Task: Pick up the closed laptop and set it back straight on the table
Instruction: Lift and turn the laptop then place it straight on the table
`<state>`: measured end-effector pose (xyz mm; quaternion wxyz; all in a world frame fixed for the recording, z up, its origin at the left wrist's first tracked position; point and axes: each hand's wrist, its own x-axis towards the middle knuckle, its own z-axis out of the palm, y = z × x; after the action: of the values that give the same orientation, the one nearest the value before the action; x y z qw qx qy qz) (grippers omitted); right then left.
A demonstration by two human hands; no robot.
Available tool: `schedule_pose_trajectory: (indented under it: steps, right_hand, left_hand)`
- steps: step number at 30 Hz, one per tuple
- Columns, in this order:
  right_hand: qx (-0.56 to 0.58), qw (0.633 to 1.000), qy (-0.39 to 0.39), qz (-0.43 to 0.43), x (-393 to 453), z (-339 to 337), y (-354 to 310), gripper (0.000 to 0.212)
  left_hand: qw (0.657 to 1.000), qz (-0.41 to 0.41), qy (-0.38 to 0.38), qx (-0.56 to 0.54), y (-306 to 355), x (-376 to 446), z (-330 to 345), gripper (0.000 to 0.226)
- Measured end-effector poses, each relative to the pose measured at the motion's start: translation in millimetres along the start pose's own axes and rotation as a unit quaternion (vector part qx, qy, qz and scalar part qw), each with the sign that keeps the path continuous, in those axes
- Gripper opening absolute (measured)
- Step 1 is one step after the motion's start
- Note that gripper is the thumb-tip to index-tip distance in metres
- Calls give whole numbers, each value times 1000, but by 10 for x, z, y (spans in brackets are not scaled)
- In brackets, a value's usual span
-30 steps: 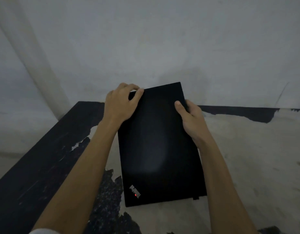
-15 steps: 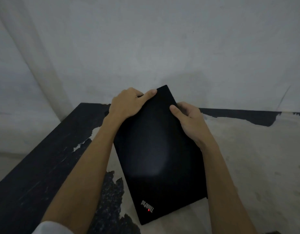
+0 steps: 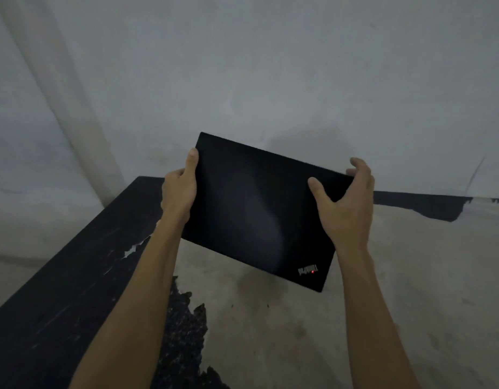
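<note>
The closed black laptop (image 3: pixel 259 211) hangs in the air above the table (image 3: pixel 312 332), lid toward me, long side running left to right and sloping down to the right. A small logo with a red dot sits at its lower right corner. My left hand (image 3: pixel 179 192) grips the laptop's left short edge, thumb on the lid. My right hand (image 3: pixel 345 203) holds the upper right corner, thumb on the lid and fingers curled behind it. The laptop's shadow falls on the tabletop below.
The tabletop is worn: black at the left and back edges, pale where the coating has peeled. A grey wall (image 3: pixel 270 66) stands right behind the table, with a pale column (image 3: pixel 71 108) at the left.
The laptop has left the table and turned from lengthwise to crosswise. My left hand shifted to its left edge and my right hand to its right corner.
</note>
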<state>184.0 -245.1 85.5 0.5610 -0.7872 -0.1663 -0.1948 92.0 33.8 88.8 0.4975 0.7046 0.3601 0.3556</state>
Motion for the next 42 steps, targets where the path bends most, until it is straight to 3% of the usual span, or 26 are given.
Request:
schedule_pose_trajectory:
  steps: [3, 9, 12, 16, 21, 26, 38, 42]
  right_hand:
    - [85, 996, -25, 32, -20, 25, 43, 89]
    - [107, 990, -90, 20, 33, 59, 264, 74]
    - [112, 988, -100, 42, 50, 41, 406, 74]
    - [97, 984, -123, 80, 69, 14, 593, 75]
    - [76, 981, -136, 118, 51, 5, 830, 65]
    - [67, 976, -141, 154, 8, 34, 999, 39]
    - [8, 972, -148, 183, 15, 105, 1128, 43]
    - [-33, 967, -164, 191, 32, 129, 1176, 40]
  left_hand:
    - [995, -63, 4, -83, -120, -38, 41, 75]
    - [983, -100, 9, -152, -313, -168, 183, 62]
    - [990, -68, -18, -120, -404, -225, 228, 65]
    - [994, -1, -69, -84, -561, -248, 275, 47]
    - [993, 12, -103, -59, -772, -258, 397, 39]
    - [993, -16, -115, -35, -904, -258, 512, 38]
    - [989, 65, -70, 112, -945, -286, 513, 40]
    - [988, 56, -84, 121, -965, -284, 502, 36]
